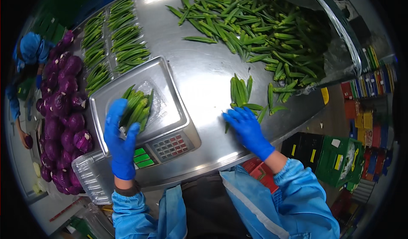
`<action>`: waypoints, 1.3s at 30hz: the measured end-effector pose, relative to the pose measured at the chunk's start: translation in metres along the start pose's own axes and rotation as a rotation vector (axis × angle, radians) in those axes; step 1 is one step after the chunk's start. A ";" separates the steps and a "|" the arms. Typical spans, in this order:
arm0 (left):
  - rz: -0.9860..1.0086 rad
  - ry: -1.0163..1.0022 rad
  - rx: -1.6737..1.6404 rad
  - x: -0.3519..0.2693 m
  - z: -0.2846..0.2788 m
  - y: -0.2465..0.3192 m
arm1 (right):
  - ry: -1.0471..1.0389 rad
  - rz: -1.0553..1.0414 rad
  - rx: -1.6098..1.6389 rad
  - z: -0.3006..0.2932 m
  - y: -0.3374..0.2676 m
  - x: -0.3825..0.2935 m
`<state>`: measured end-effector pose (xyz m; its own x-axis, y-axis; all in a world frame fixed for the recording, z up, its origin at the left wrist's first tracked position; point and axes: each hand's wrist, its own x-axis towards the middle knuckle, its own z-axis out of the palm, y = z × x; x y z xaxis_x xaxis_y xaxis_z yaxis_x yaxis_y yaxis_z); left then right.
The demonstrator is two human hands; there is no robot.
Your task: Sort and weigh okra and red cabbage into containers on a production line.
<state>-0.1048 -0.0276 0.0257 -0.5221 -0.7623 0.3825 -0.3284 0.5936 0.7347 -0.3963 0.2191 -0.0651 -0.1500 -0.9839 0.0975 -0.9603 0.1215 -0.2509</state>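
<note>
A bunch of okra (pixel 139 106) lies over a clear plastic tray (pixel 158 106) on the steel platform of a digital scale (pixel 149 71). My left hand (pixel 120 137), in a blue glove, curls round the bunch from the left, thumb at its near end and fingers along its far side. To the right of the scale, my right hand (pixel 247 127), also gloved in blue, rests its fingers over a few loose okra pods (pixel 240 90) on the steel table (pixel 207 76). Its fingertips are partly hidden among the pods, so a grip cannot be made out.
A large okra heap (pixel 255 31) spills from a plastic-lined crate (pixel 346 31). Filled okra trays (pixel 127 35) stand in rows beyond the scale. Purple cabbages (pixel 62 111) and clear empty trays (pixel 91 178) lie left. A co-worker (pixel 30 50) stands far left; green crates (pixel 338 159) are right.
</note>
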 end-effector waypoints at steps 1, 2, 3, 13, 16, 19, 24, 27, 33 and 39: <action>0.047 -0.051 -0.023 -0.002 0.015 0.011 | -0.010 -0.001 -0.017 0.019 0.007 -0.002; 0.096 -0.098 -0.043 -0.005 0.028 0.020 | -0.017 -0.005 -0.033 0.040 0.018 -0.004; 0.143 -0.138 -0.063 -0.010 0.040 0.029 | -0.025 -0.017 -0.052 0.050 0.026 -0.005; 0.161 -0.332 0.070 -0.052 0.158 0.071 | -0.284 0.272 0.343 -0.079 0.033 -0.131; 0.171 -0.452 -0.013 -0.040 0.193 0.080 | -0.581 0.429 0.305 -0.102 0.055 -0.191; 0.296 -0.587 0.114 -0.028 0.243 0.087 | -0.333 0.568 0.357 -0.105 0.062 -0.191; 0.560 -0.456 0.278 -0.027 0.308 0.064 | 0.292 0.611 0.175 -0.032 0.113 -0.066; 0.498 -0.474 0.148 -0.023 0.306 0.070 | 0.209 0.787 0.065 -0.001 0.161 -0.023; 0.130 -0.375 -0.387 -0.017 0.250 0.086 | 0.280 0.491 0.368 -0.025 0.168 -0.036; -0.757 -0.362 -1.424 -0.039 0.210 0.094 | 0.155 0.225 0.127 -0.006 0.199 -0.106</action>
<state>-0.2803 0.1122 -0.0381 -0.8014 -0.5330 -0.2713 0.2555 -0.7152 0.6505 -0.5725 0.3486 -0.1190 -0.3994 -0.9010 0.1692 -0.8633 0.3076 -0.4001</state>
